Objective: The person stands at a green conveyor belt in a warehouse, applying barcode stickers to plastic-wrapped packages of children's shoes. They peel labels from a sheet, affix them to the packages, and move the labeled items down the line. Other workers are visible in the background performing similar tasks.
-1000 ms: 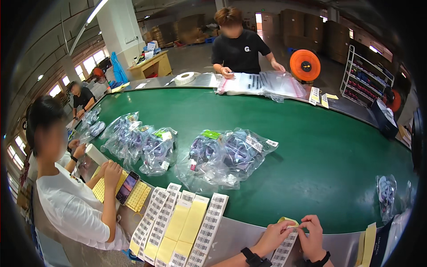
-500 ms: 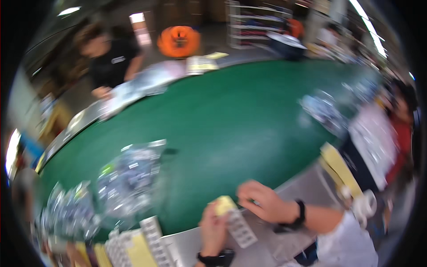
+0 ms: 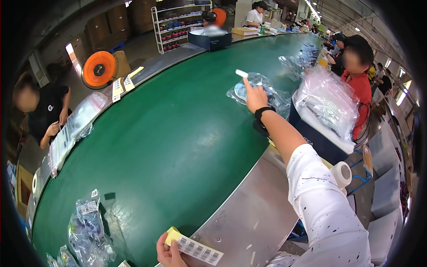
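My left hand (image 3: pixel 170 252), low in the picture, pinches a strip of barcode labels (image 3: pixel 200 250) whose yellow backing curls up at the fingers. My right arm reaches far forward over the green belt. On the stretched fingertip of my right hand (image 3: pixel 256 95) is a small white sticker label (image 3: pixel 241 73). Just beyond and beneath that hand lies a clear plastic bag (image 3: pixel 278 99) with bluish footwear inside; whether the label touches it I cannot tell. Another bagged pair (image 3: pixel 89 227) rests on the belt at the lower left.
The green conveyor belt (image 3: pixel 169 147) runs away to the far right, with a metal ledge (image 3: pixel 249 209) along my side. A dark box heaped with clear bags (image 3: pixel 327 100) stands at the right by a person in red. Across the belt, a person in black handles flat bags (image 3: pixel 73 129).
My right hand has moved away from the label strip, forward over the belt, with a label on its fingertip. The view has swung right; my left hand still grips the strip.
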### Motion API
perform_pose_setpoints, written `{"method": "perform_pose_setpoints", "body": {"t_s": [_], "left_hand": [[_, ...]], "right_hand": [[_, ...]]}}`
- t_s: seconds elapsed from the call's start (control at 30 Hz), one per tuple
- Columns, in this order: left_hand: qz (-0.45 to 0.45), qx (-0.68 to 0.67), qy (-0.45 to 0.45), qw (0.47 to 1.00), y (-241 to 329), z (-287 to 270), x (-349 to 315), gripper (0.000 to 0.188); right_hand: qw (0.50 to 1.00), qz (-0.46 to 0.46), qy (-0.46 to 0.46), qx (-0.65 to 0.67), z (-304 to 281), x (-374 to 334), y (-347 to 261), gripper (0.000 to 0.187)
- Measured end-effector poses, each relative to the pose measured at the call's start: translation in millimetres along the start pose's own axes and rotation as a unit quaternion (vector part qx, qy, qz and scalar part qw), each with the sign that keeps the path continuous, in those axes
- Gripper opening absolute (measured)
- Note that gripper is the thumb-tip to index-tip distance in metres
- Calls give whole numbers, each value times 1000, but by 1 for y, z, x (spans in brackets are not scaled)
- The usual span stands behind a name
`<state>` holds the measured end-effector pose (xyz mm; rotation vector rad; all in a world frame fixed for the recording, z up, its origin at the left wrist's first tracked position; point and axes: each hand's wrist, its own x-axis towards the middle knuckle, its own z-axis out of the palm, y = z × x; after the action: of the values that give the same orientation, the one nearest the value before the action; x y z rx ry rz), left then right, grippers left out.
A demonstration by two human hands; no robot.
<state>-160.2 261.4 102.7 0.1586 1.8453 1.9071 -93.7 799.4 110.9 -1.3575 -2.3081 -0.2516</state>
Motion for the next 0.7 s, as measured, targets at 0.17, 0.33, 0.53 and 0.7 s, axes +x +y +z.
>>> {"method": "perform_pose_setpoints", "body": {"t_s": [0.17, 0.33, 0.53, 0.7], "left_hand": [[-14, 44, -11, 999, 7, -3, -1, 29], [-6, 17, 4, 1000, 9, 5, -3, 27], [38, 5, 1, 999, 0, 8, 0, 26], [32, 14, 32, 999, 1, -6, -7, 22]], "right_hand": [[997, -50, -43, -44, 26, -2, 30, 68], [992, -49, -120, 9, 6, 5, -1, 71], [798, -40, -286, 529, -46, -39, -133, 85], [598, -104, -333, 721, -139, -42, -223, 86]]}}
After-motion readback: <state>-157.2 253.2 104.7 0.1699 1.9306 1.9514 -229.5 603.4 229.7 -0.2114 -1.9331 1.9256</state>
